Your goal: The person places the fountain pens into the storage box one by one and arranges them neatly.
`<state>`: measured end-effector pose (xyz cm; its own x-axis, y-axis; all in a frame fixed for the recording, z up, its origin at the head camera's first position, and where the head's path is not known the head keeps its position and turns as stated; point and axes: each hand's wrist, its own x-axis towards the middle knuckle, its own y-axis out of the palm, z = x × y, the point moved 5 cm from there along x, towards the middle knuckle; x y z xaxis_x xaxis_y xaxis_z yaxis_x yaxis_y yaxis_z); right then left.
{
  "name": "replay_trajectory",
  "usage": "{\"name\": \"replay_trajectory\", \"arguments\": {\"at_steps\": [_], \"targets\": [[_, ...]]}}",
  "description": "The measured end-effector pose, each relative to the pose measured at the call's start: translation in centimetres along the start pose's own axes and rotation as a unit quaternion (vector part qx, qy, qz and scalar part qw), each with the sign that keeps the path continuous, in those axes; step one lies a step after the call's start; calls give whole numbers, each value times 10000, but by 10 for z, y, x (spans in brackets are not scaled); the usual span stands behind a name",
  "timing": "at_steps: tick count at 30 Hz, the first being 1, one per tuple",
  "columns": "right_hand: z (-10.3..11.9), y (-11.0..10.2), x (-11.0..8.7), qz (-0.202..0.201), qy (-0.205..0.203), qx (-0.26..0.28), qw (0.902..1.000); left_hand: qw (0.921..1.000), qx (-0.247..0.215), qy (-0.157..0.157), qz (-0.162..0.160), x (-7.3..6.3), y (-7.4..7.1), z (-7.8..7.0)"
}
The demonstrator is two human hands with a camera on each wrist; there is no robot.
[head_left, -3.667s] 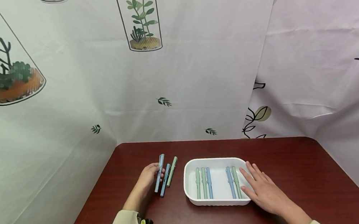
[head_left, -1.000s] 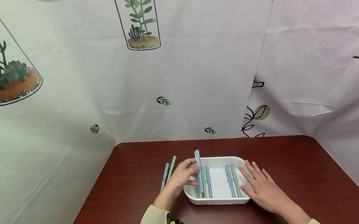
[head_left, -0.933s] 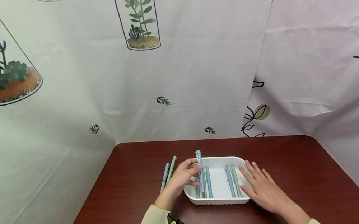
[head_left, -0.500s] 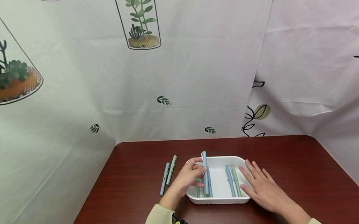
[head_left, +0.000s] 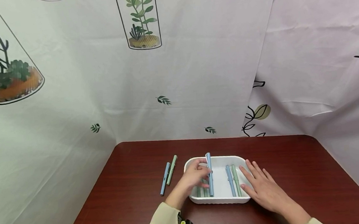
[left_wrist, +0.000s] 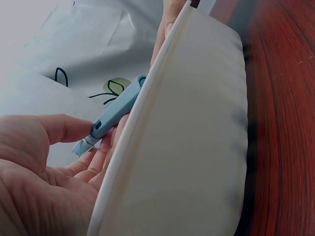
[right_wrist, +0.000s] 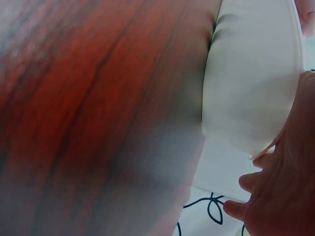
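Observation:
My left hand pinches a blue pen between thumb and fingers over the left half of a white tray. In the left wrist view the blue pen slants upward behind the tray wall, the thumb on its near end. Several pens lie beneath that hand, partly hidden by it. Toward the tray's right side rest a blue pen and a green pen. My right hand lies with fingers spread at the tray's right rim, holding nothing.
On the dark red table, left of the tray, a blue pen and a green pen lie side by side. A patterned white cloth hangs behind the table.
My left hand has carried the blue pen from the table's left side over the tray, then farther right along its left half. The right hand has stayed at the rim.

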<state>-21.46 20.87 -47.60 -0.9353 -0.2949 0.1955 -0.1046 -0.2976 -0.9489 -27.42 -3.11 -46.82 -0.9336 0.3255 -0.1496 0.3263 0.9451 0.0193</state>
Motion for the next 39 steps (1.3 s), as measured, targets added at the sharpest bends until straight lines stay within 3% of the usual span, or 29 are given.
{"name": "replay_trajectory", "arguments": {"at_steps": [18,39], "targets": [[1,1,0,36,15,-19,10000,9997,74,-197,-132,4,19,9],[-1,1,2,54,45,30,10000,9948,754,-671,-97,18,42,19]]}}
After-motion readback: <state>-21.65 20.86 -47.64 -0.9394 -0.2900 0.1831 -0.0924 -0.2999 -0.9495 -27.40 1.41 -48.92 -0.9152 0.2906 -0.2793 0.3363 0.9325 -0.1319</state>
